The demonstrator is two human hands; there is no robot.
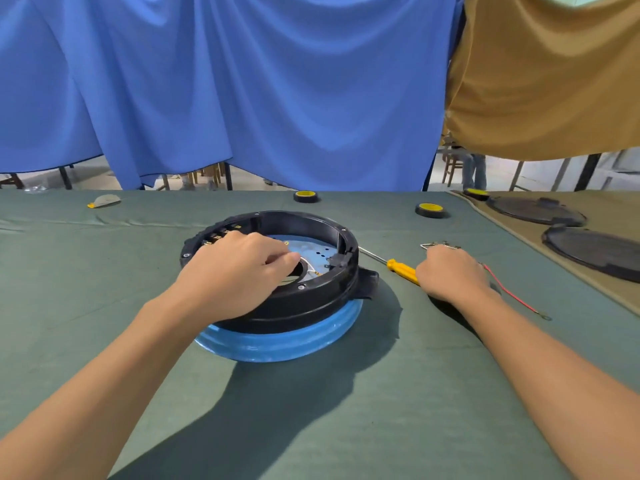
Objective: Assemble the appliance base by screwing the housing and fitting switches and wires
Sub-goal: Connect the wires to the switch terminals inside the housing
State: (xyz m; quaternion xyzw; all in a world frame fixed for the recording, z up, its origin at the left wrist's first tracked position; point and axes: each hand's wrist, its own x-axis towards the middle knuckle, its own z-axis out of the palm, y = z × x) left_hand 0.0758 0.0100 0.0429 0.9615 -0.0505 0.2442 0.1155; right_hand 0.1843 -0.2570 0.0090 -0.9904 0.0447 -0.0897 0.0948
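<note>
The black housing sits at the middle of the green-clothed table, on top of a blue-wrapped round base. Its open side faces up and shows a blue-filmed plate inside.

The left hand lies over the housing's near-left rim. Its fingers are curled and dip into the opening, with the thumb tip against the forefinger just beside a white wire. I cannot tell whether they pinch anything.

The right hand rests knuckles-up on the cloth, just right of the housing and apart from it, fingers curled under. The yellow screwdriver lies between housing and hand, its handle end running under the thumb side. A red wire trails out from the hand's right side towards the near right. What the hidden fingers clamp cannot be told.

Three yellow-cored tape rolls stand along the far edge. Two black round lids lie at the far right.
</note>
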